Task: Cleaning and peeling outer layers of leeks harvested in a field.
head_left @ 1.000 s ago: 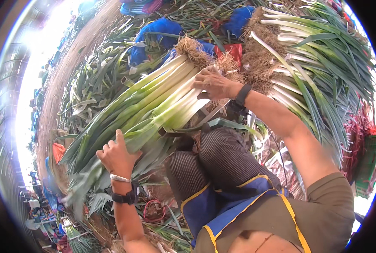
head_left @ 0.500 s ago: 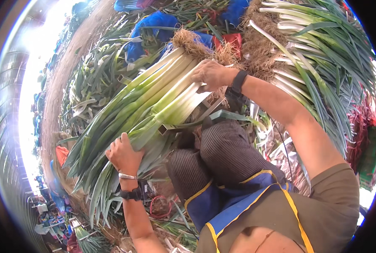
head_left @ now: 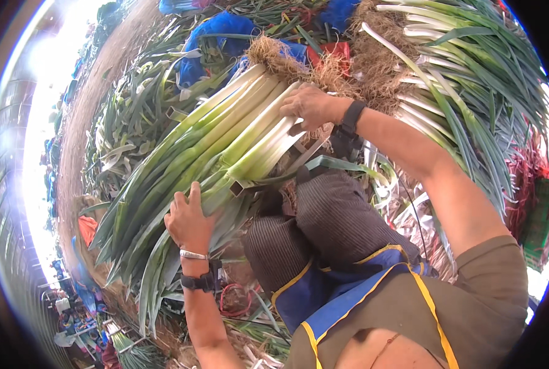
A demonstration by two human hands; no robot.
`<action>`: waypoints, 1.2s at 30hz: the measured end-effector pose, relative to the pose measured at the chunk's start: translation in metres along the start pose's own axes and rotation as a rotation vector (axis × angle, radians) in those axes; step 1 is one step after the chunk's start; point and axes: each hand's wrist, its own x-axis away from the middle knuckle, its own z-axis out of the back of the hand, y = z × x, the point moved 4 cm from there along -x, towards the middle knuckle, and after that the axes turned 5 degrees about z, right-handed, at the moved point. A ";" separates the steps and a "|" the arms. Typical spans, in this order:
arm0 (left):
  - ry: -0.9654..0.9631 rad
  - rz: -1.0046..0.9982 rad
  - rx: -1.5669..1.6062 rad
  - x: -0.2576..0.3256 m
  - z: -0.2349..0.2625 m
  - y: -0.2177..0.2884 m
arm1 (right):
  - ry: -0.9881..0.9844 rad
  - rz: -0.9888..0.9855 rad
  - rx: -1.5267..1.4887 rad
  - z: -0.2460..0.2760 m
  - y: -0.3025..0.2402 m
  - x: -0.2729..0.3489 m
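A thick bundle of leeks (head_left: 213, 147) lies across my lap, white stalks and brown roots pointing up to the right, green leaves trailing down to the left. My left hand (head_left: 190, 220) grips the bundle's green part from below, fingers wrapped around it. My right hand (head_left: 311, 104) rests palm down on the white stalks near the root end, pressing on them. Both wrists carry dark bands, and the left also has a silver bracelet.
A big stacked pile of leeks (head_left: 465, 86) fills the upper right, roots toward me. Blue bags (head_left: 216, 37) and a red thing (head_left: 333, 52) lie behind the bundle. Loose green leaves (head_left: 133, 92) cover the ground on the left. My knees in dark trousers (head_left: 324, 227) sit below the bundle.
The bundle has shifted a little toward me and leftward. My left hand slid along the green leaves and closed more firmly; my right hand stays near the roots.
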 end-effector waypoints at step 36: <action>-0.052 -0.014 0.096 0.003 -0.021 0.006 | -0.131 -0.167 0.077 -0.013 -0.003 0.009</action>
